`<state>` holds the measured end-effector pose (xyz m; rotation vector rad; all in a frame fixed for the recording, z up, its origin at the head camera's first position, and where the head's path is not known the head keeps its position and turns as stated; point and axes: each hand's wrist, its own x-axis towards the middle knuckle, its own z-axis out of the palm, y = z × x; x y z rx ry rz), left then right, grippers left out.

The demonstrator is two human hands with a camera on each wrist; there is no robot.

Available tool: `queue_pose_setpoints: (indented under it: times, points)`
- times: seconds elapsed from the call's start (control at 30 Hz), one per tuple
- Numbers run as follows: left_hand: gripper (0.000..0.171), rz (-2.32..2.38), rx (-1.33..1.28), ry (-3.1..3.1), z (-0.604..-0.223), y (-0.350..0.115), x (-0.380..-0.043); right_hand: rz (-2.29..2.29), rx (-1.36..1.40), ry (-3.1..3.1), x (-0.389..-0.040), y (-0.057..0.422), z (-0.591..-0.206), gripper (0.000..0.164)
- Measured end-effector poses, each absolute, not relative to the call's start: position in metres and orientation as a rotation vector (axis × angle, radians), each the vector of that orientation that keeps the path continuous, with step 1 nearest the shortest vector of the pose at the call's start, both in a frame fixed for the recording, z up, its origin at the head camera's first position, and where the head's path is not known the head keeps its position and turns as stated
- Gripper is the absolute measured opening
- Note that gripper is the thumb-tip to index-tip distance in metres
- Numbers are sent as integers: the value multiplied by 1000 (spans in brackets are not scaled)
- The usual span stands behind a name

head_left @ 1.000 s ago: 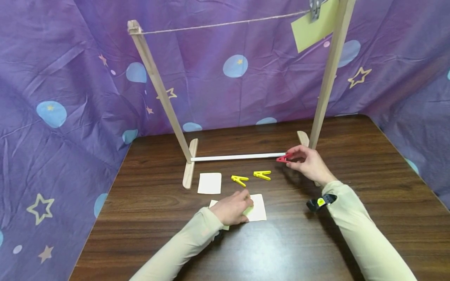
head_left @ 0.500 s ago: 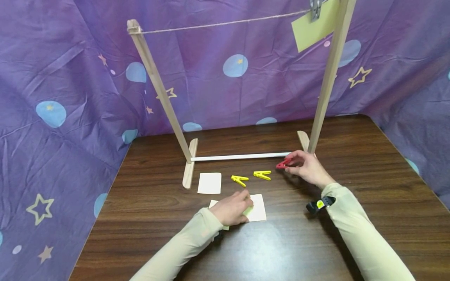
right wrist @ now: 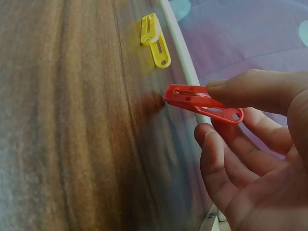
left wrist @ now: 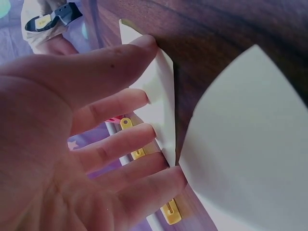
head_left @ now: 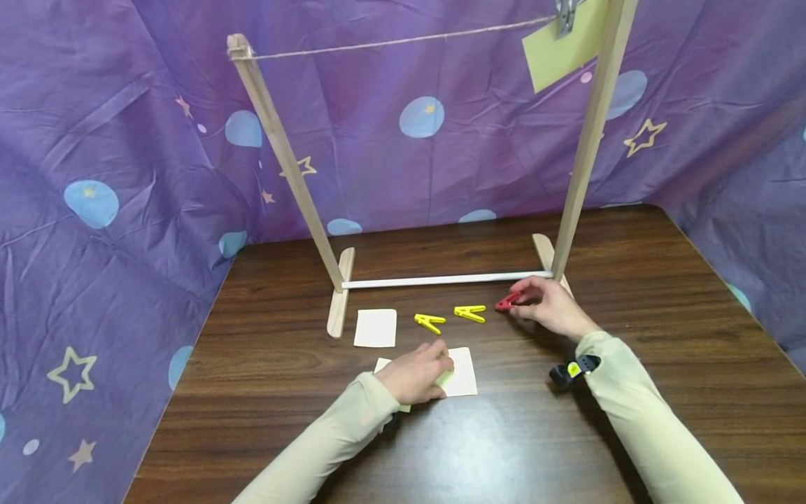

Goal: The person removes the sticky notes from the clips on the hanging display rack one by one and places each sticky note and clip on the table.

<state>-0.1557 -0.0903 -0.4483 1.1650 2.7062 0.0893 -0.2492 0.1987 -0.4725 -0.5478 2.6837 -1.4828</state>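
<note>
In the head view, my right hand (head_left: 550, 308) holds a red clothespin (head_left: 506, 302) low over the table. The right wrist view shows thumb and fingers pinching the red clothespin (right wrist: 192, 99) at its handle end. My left hand (head_left: 412, 372) rests on paper notes, including a white note (head_left: 464, 374); a yellow-green note corner (head_left: 405, 408) peeks out below it. From the left wrist, extended fingers touch an upturned paper note (left wrist: 161, 96), while another sheet (left wrist: 245, 144) stands close to the camera. Two yellow clothespins (head_left: 429, 323) lie between the hands, beyond the notes.
Behind the hands stands a wooden rack with a left post (head_left: 290, 154), a right post (head_left: 592, 140) and a low white bar (head_left: 428, 281). From its string (head_left: 403, 43) a metal clip (head_left: 565, 17) hangs a yellow-green note (head_left: 557, 56). Another white note (head_left: 376, 328) lies at left.
My right hand has come down and slightly toward me with the red clothespin, away from the white bar. The left hand stays where it was on the notes.
</note>
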Motion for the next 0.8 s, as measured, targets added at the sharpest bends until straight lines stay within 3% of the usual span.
queue_pose_setpoints:
  times: [0.8]
  points:
    - [35, 79, 1131, 2699, -448, -89, -156, -1094, -374, 2828, -238, 196, -466, 33]
